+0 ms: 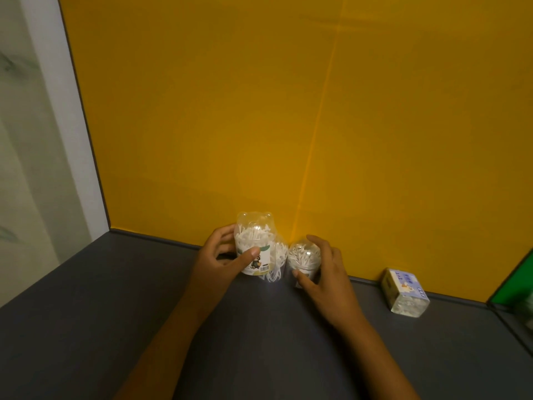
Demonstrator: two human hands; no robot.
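Left grip [215, 262] curled round bear-topped swab jar [253, 249], right grip [327, 272] curled round domed swab jar [304, 255], 2 jars near bench [115, 313] far edge. Between them, swabs [278, 262] look loose; bumping jars or squeezing thin plastic could spill more.

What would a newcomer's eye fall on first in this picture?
The big yellow wall fills most of the view. At its foot, on the grey surface, the left hand grips a clear bear-eared jar of cotton swabs and the right hand grips a smaller round tub beside it. A small labelled box lies further right.
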